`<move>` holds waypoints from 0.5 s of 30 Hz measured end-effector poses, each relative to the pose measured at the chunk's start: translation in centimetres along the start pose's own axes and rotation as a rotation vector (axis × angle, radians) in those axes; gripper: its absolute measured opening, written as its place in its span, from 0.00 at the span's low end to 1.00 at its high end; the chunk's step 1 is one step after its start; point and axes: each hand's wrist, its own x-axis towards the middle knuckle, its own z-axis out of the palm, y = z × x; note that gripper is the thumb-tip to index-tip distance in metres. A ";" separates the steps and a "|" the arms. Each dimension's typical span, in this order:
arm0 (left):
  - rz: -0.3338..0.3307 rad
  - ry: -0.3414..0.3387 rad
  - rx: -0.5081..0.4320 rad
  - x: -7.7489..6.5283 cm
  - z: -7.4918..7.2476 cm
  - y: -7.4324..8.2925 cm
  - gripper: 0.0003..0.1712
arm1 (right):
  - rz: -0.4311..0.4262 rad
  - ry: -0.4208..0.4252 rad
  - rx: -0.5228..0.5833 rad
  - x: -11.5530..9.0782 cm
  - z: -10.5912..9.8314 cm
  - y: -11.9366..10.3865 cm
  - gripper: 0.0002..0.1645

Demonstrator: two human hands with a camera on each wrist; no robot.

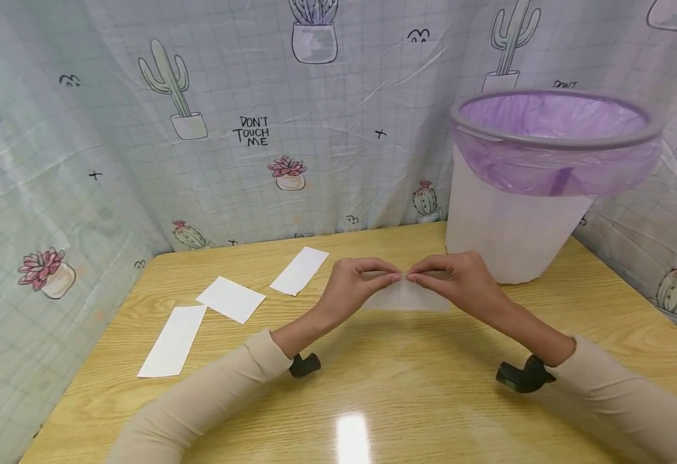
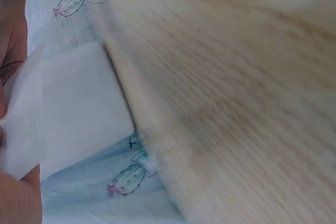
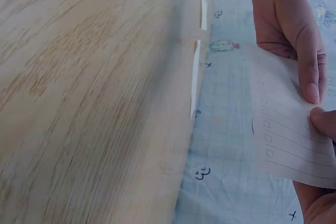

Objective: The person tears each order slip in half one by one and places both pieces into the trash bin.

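Note:
Both hands meet over the table, holding a white slip of paper by its upper edge. My left hand pinches it between thumb and fingers just left of the middle. Close beside it, thumb tips almost together, my right hand pinches the same edge. From the right wrist view the paper sheet shows printed lines and a row of small square boxes. The slip hangs down below the fingers, in one piece where it shows.
Three white slips lie on the wooden table at the left: a near slip, a middle slip and a far slip. A white bin with a purple liner stands at the back right. A cactus-print curtain hangs behind.

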 end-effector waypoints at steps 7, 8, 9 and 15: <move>-0.022 0.045 -0.038 0.3 -0.2 0.3 0.07 | -0.040 0.044 -0.036 0.7 -0.2 -0.1 0.09; -0.024 0.050 -0.049 0.3 -0.2 0.4 0.07 | -0.039 0.051 -0.033 0.8 -0.2 -0.2 0.09; -0.028 0.054 -0.061 0.4 -0.3 0.5 0.07 | -0.037 0.057 -0.029 0.8 -0.3 -0.3 0.09; -0.050 0.075 -0.118 0.5 -0.4 1.4 0.06 | -0.023 0.108 0.009 1.0 -0.6 -0.8 0.10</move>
